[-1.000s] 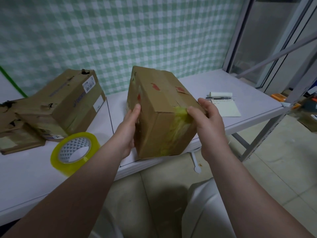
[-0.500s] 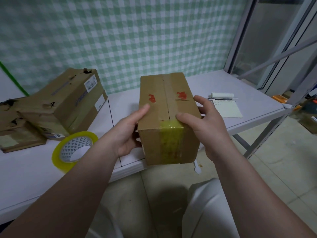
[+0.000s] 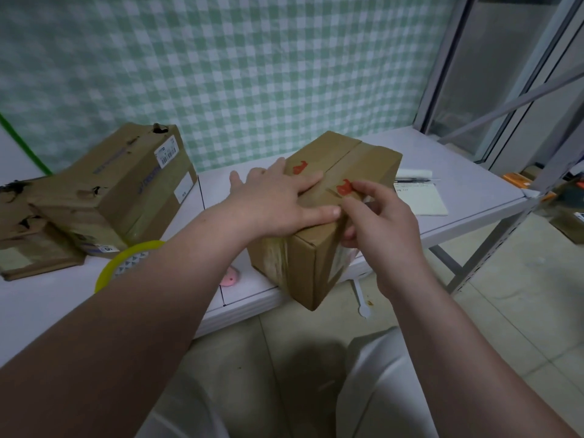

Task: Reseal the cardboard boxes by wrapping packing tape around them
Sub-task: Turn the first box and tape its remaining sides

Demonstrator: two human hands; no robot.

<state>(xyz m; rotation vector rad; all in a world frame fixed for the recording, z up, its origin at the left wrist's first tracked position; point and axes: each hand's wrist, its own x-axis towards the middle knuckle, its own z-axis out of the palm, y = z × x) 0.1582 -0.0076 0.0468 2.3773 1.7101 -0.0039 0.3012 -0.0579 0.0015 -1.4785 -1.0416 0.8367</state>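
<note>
Spanning the middle of the frame from left to right, a long white tabletop [image 3: 458, 159] is seen against a green-and-white checked wall, and everything relevant rests on it. At the upper left a large battered brown cardboard box with a white barcode label [image 3: 126, 188] lies tilted over flatter torn cardboard, well apart from the work. At centre, the smaller brown cardboard box with red marks on its top [image 3: 316, 257] is set at the near edge of the tabletop, one corner overhanging toward the viewer; a glossy strip of tape appears to run along its top seam, and yellowish tape is visible on its near left face. The left hand [image 3: 278, 200] is laid flat on the box top, fingers spread and thumb extended, gripping nothing but pressing down. The right hand [image 3: 379, 222] is curled at the right top edge, thumb and forefinger pinched close at the tape beside a red mark; whether a loose tape end is held cannot be told. The yellow-rimmed roll of packing tape [image 3: 126, 267] lies flat at the left, partly hidden by the left forearm. A small pink object [image 3: 230, 279] lies between roll and box. The step is judged to be smoothing tape down: firm pressure should be kept on the top while the tape is rubbed flat over the edge, so no wrinkles or lifted corners are left.
</note>
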